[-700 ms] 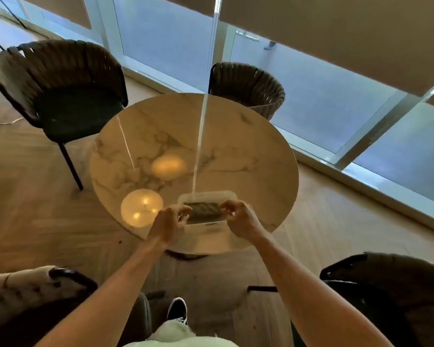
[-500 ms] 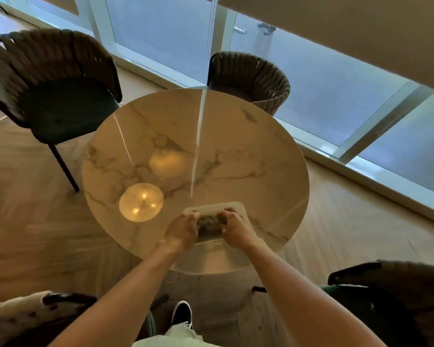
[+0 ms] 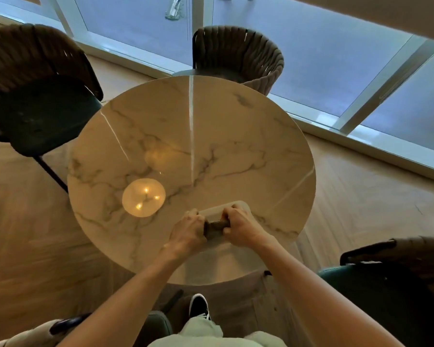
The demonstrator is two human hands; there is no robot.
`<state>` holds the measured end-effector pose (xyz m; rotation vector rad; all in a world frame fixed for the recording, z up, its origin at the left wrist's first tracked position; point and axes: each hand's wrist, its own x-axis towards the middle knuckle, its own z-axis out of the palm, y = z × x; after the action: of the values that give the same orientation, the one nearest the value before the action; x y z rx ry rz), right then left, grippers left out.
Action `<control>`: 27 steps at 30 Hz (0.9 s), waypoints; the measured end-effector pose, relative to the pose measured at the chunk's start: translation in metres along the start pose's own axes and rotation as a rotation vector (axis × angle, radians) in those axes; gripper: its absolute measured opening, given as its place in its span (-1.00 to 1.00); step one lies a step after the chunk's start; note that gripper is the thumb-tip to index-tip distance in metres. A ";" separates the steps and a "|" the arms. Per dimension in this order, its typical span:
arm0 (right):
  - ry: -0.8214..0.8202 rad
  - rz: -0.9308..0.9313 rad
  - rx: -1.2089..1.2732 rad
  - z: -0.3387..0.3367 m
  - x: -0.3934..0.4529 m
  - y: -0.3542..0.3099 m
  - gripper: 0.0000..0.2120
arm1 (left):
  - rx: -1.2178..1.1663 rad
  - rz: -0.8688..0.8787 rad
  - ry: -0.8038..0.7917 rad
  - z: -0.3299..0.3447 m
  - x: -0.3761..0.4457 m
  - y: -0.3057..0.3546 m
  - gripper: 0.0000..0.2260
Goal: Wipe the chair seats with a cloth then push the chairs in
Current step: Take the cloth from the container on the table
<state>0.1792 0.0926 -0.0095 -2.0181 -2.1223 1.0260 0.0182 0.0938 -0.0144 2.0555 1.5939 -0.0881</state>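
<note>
Together, curled hands around cloth.

Over a round marble table ringed by chairs, the left hand and right hand grip a dark folded cloth.

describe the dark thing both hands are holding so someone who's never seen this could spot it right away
Start at the round marble table in the middle of the room. At its near edge lies a pale rectangular tray, and above it the left hand and right hand grip a small dark bundle, likely the cloth. It is the only dark item on the table.
</note>
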 end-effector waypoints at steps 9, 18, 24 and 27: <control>0.187 0.037 0.668 -0.050 -0.089 0.051 -0.65 | -0.930 0.149 -0.368 -0.020 -0.008 0.038 -0.52; 0.190 0.168 1.034 -0.041 -0.197 0.137 -0.60 | -1.301 -0.121 -0.498 0.025 -0.033 0.163 -0.74; 0.394 0.294 0.997 -0.018 -0.259 0.182 -0.70 | -1.056 -0.020 -0.682 0.064 -0.041 0.216 -0.53; 0.510 0.377 0.951 -0.005 -0.285 0.201 -0.83 | -0.922 0.086 -0.748 0.086 -0.046 0.237 -0.41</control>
<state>0.4012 -0.1754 0.0136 -1.8594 -0.7677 1.0866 0.2437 -0.0233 0.0162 1.1470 0.8236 -0.0611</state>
